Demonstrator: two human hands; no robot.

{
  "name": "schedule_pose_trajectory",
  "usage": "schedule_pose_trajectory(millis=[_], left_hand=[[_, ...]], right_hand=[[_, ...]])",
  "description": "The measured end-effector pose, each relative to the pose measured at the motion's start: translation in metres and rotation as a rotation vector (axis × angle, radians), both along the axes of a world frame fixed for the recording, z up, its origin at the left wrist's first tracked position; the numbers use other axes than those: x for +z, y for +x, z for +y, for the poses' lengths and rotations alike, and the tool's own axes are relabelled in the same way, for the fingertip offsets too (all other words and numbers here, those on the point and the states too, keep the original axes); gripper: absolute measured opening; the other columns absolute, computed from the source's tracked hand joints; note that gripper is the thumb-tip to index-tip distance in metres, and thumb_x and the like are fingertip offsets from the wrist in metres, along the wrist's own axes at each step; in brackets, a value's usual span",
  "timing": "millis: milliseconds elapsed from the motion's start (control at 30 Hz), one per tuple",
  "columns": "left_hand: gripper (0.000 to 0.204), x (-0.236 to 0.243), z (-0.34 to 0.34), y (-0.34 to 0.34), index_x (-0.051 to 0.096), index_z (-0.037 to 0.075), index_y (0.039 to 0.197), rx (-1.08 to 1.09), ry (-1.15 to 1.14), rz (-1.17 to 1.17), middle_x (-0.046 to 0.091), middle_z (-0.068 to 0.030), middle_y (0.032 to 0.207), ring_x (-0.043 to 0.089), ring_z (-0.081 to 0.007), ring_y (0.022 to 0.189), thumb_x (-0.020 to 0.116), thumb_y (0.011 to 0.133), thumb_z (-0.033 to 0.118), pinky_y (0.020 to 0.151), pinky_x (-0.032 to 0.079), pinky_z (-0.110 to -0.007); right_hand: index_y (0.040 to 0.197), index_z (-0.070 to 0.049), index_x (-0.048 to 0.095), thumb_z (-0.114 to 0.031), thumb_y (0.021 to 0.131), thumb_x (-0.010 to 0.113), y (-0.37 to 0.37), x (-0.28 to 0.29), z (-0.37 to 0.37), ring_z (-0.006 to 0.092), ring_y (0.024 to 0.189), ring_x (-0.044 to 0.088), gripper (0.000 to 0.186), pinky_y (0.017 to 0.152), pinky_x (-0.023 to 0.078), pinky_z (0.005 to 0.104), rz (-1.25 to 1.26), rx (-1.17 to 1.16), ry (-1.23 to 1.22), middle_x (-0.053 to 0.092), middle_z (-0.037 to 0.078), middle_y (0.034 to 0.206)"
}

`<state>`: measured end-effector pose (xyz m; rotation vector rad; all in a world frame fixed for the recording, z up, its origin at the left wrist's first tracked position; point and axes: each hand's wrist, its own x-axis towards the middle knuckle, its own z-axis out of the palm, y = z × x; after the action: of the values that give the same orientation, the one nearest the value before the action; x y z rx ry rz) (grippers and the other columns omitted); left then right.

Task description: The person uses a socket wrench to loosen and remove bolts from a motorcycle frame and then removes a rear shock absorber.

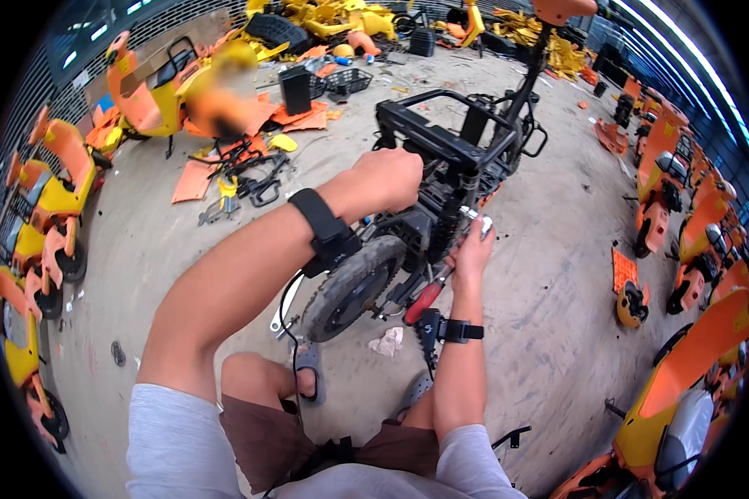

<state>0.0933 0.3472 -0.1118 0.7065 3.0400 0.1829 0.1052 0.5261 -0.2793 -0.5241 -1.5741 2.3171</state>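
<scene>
A stripped black scooter frame [441, 145] stands in front of me, its rear wheel [354, 287] turned toward me. My left hand [387, 179] is closed in a fist against the frame above the wheel; whatever its fingers hold is hidden. Lower on the right side, next to the shock absorber [441, 237], my right hand [472, 249] is closed round a shiny metal ratchet wrench [484, 223]. A long red part [424, 303] sits below that hand, close to the wheel. Beside the wheel a silver spanner [286, 308] lies on the floor.
Orange and yellow scooters line the left [62, 166] and right [670, 166] sides. Loose black and orange parts [250, 170] lie to the left. Farther back are a black bin [295, 90] and a heap of yellow panels [341, 21]. Crumpled paper [387, 341] lies near my feet.
</scene>
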Motion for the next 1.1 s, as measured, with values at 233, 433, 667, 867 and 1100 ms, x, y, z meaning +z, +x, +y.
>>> schedule_pose_trajectory(millis=[233, 433, 667, 867, 1100], left_hand=[[0.029, -0.102, -0.065, 0.099, 0.061, -0.002, 0.092, 0.125, 0.679, -0.318, 0.063, -0.0198, 0.072, 0.062, -0.0346, 0.065, 0.056, 0.092, 0.027, 0.062, 0.048, -0.041], [0.028, -0.177, -0.078, 0.145, 0.06, 0.002, 0.088, 0.318, 1.314, -0.279, 0.052, -0.0025, 0.06, 0.05, -0.0096, 0.056, 0.057, 0.095, 0.029, 0.054, 0.04, -0.029], [0.026, -0.174, -0.068, 0.137, 0.056, 0.0, 0.094, 0.466, 1.593, -0.036, 0.051, 0.0004, 0.059, 0.047, -0.0061, 0.052, 0.055, 0.098, 0.025, 0.049, 0.038, -0.025], [0.02, -0.177, -0.064, 0.124, 0.05, 0.002, 0.096, 0.505, 1.779, 0.009, 0.042, 0.0036, 0.057, 0.038, -0.0034, 0.046, 0.052, 0.1, 0.022, 0.041, 0.029, -0.021], [0.023, -0.168, -0.068, 0.125, 0.05, 0.003, 0.102, 0.572, 1.767, -0.175, 0.045, -0.0004, 0.055, 0.037, -0.0053, 0.04, 0.048, 0.101, 0.026, 0.037, 0.029, -0.022]], right_hand=[[0.123, -0.016, 0.043, -0.037, 0.096, 0.053, 0.008, -0.006, 0.011, 0.0057, 0.038, 0.034, 0.036, 0.032, 0.023, 0.0221, 0.086, -0.214, -0.029, 0.043, -0.001, 0.064], [0.116, -0.008, 0.048, -0.027, 0.094, 0.061, 0.008, 0.008, 0.05, 0.0053, 0.042, 0.036, 0.032, 0.037, 0.028, 0.0223, 0.559, -0.533, 0.217, 0.048, -0.001, 0.068], [0.094, -0.003, 0.052, -0.025, 0.089, 0.067, 0.018, -0.027, 0.13, 0.0094, 0.054, 0.043, 0.027, 0.049, 0.038, 0.03, -0.116, 0.01, 1.04, 0.049, -0.001, 0.065], [0.095, -0.002, 0.051, -0.026, 0.085, 0.068, 0.151, -0.243, 0.164, 0.0162, 0.05, 0.056, 0.031, 0.045, 0.048, 0.0327, -0.593, 0.351, 0.948, 0.056, 0.006, 0.067], [0.109, 0.005, 0.058, -0.031, 0.078, 0.073, 0.247, -0.406, 0.153, 0.0272, 0.084, 0.067, 0.05, 0.084, 0.05, 0.0407, -0.942, 0.516, 1.065, 0.068, 0.019, 0.09]])
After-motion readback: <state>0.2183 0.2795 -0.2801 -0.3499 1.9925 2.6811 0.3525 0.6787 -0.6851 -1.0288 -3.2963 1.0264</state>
